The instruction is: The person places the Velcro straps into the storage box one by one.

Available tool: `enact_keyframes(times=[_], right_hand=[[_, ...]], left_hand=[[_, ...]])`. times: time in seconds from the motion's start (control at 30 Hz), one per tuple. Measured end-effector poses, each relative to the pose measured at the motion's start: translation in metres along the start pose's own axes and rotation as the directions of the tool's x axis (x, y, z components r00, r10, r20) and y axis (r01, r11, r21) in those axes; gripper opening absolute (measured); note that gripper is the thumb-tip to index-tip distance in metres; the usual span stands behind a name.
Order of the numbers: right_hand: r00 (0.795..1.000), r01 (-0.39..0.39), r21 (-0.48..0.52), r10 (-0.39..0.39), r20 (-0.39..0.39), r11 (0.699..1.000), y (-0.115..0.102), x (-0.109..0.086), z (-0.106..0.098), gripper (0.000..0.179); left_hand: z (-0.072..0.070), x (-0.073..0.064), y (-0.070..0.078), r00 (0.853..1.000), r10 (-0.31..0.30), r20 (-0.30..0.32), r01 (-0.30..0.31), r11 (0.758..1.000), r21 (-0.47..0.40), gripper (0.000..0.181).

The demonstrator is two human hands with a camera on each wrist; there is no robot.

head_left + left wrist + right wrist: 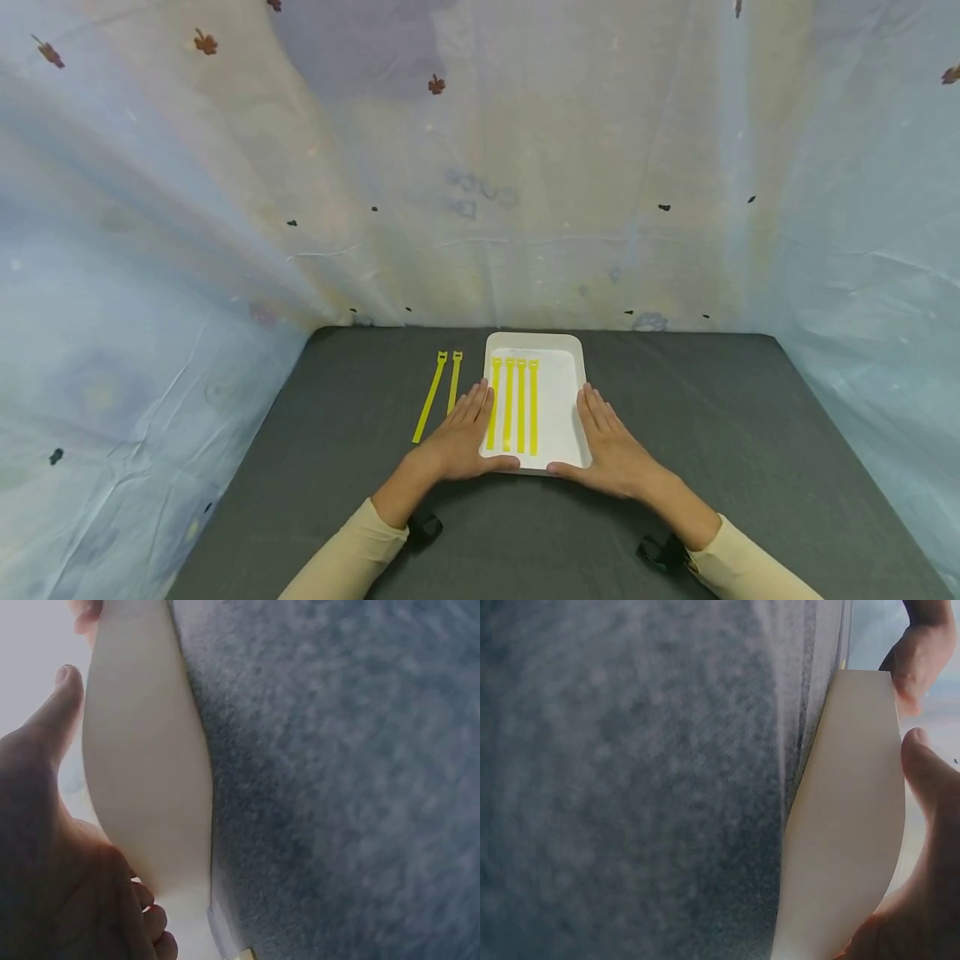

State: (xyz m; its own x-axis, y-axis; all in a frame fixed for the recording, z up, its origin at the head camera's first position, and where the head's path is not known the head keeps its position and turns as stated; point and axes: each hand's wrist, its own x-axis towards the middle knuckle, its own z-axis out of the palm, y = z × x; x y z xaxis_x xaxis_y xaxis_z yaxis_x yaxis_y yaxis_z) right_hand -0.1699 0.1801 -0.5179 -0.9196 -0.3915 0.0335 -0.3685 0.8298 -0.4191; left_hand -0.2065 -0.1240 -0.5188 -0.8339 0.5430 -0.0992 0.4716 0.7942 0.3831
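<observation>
A white rectangular tray lies on the dark cloth with several yellow cable straps side by side in its left half, slotted heads at the far end. My left hand rests against the tray's left side, fingers straight along it and thumb at the near rim. On the opposite side, my right hand lies the same way, its thumb on the near right corner. Both wrist views show the tray's pale outer wall beside the thumbs. Left of the tray are two more yellow straps, one partly behind my left fingers.
Dark grey cloth covers the table under the tray. A pale patterned curtain hangs behind the table's far edge and along both sides. Black straps sit at the wrists by the cream sleeves.
</observation>
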Motion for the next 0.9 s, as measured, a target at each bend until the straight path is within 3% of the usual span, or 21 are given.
enact_keyframes(times=[0.13, 0.3, 0.47, 0.6, 0.7, 0.9], right_hand=[[1.000, -0.006, -0.005, 0.006, 0.000, 1.000, 0.001, 0.001, 0.001, 0.133], [1.000, -0.009, -0.018, 0.009, -0.002, 1.000, 0.003, 0.002, 0.003, 0.134], [1.000, -0.002, 0.003, 0.002, -0.013, 1.000, 0.002, 0.000, 0.002, 0.134], [1.000, -0.005, 0.011, 0.005, -0.006, 1.000, 0.000, -0.001, 0.002, 0.134], [1.000, -0.011, 0.019, 0.011, 0.004, 1.000, -0.001, -0.001, 0.001, 0.134], [1.000, -0.015, 0.033, 0.015, 0.015, 0.999, -0.003, -0.001, -0.001, 0.135]], left_hand=[[0.002, 0.003, -0.009, 0.999, 0.036, -0.006, -0.036, 0.999, -0.020, 0.124], [-0.007, 0.003, -0.016, 0.995, 0.096, -0.030, -0.098, 0.991, -0.095, 0.112], [-0.014, 0.004, -0.028, 0.993, 0.096, -0.062, -0.103, 0.987, -0.121, 0.094], [-0.018, 0.006, -0.038, 0.992, 0.068, -0.103, -0.088, 0.976, -0.201, 0.084], [-0.022, 0.009, -0.047, 0.991, 0.015, -0.132, -0.049, 0.966, -0.254, 0.081], [-0.036, 0.016, -0.064, 0.982, -0.098, -0.159, 0.054, 0.965, -0.256, 0.070]])
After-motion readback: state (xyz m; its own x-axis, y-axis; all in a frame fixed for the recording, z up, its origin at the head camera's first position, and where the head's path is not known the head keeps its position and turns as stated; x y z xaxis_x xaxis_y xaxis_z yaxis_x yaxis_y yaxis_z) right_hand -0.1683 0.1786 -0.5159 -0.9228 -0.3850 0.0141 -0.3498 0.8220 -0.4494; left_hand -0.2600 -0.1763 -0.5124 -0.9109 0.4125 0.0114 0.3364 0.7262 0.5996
